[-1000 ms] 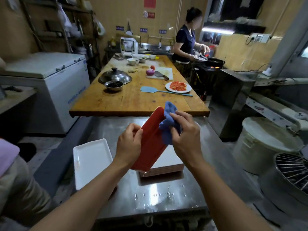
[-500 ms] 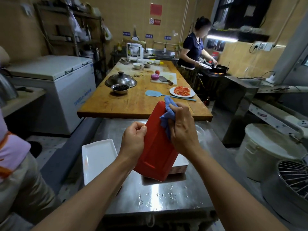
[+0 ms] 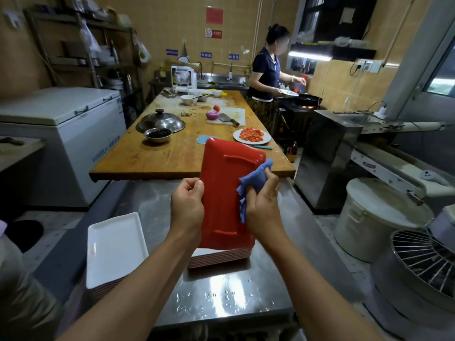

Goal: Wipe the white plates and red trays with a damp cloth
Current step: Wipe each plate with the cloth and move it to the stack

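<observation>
— Steel counter [image 3: 221,303] in a working kitchen, beaded with water at the near edge, a wooden prep table [image 3: 172,156] beyond it. Where is the tray?

— Off the surface. The red tray [image 3: 226,193] is held up on end above a stack of trays [image 3: 219,258], its underside toward the camera. The left hand [image 3: 187,205] grips its left long edge, fingers curled round the rim. The right hand [image 3: 262,204] is closed on a blue cloth [image 3: 256,180], pressing it against the right edge.

— How would you expect it to handle?

— Rigid and light, I'd judge; it stands straight from a one-sided grip. It looks like glossy moulded plastic, possibly melamine, though I can't be sure from this view. Wet, that gloss would be slippery, so the raised rim is the sensible place to hold, not the flat face.

— And its looks?

— Bright red, rectangular with rounded corners, two raised ridge-like feet near the top and bottom of the back. No cracks or grime that I can make out.

— The plates?

— A stack of white plates [image 3: 114,249] sits to the left on the counter, rectangular, apart from the trays.
</observation>
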Demonstrator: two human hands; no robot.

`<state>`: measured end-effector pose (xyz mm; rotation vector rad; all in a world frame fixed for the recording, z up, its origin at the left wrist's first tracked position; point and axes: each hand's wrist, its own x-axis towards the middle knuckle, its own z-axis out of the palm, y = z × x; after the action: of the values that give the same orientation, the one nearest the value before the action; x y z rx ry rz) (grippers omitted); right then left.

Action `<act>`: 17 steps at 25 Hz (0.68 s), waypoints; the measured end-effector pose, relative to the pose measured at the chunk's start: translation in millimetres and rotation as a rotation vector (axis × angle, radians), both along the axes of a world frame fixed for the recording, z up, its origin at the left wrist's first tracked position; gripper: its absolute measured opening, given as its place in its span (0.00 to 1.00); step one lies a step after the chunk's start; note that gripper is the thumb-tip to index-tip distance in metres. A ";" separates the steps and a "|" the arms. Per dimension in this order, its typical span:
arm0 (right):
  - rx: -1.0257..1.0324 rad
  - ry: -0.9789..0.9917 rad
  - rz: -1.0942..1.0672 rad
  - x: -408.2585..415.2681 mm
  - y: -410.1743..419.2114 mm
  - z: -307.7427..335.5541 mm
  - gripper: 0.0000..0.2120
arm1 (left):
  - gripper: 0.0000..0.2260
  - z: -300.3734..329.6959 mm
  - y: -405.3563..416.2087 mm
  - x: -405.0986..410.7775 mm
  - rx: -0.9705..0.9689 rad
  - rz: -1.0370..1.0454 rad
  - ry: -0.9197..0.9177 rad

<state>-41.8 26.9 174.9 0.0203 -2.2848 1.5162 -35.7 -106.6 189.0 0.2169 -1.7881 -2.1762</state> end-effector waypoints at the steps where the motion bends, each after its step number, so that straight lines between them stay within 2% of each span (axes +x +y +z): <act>1: -0.013 -0.035 0.017 6.3 -1.8 -7.6 0.21 | 0.10 2.5 3.0 -3.4 0.016 0.030 0.009; 3: -0.066 -0.054 0.040 18.9 -1.2 -21.8 0.21 | 0.10 5.5 8.8 -9.1 0.004 0.072 0.031; 5: -0.203 -0.070 0.074 23.3 8.8 -24.3 0.22 | 0.10 4.6 16.8 -10.4 0.027 0.070 0.030; 7: -0.368 -0.105 0.085 16.8 24.6 -16.3 0.22 | 0.10 0.0 22.9 -8.4 0.099 -0.003 -0.010; 9: -0.406 -0.103 0.074 9.8 41.4 -7.1 0.21 | 0.08 -3.5 24.1 -5.4 0.083 -0.136 -0.062; 11: -0.312 -0.084 0.097 7.6 53.2 2.4 0.22 | 0.04 1.4 15.7 -7.5 -0.054 -0.203 -0.069; 14: -0.048 -0.128 0.101 8.2 69.6 15.7 0.26 | 0.26 32.3 -9.6 -20.4 -0.364 -0.170 0.039; 15: 0.035 -0.149 0.115 8.8 74.1 21.4 0.26 | 0.30 45.8 -17.1 -24.9 -0.482 -0.216 0.058; 17: 0.157 -0.168 0.183 10.1 79.9 32.6 0.27 | 0.29 69.6 -22.6 -26.8 -0.629 -0.431 -0.017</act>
<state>-31.7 106.7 207.6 0.1554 -2.5935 1.4704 -62.5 -129.2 258.6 -0.3233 -2.6024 -1.7127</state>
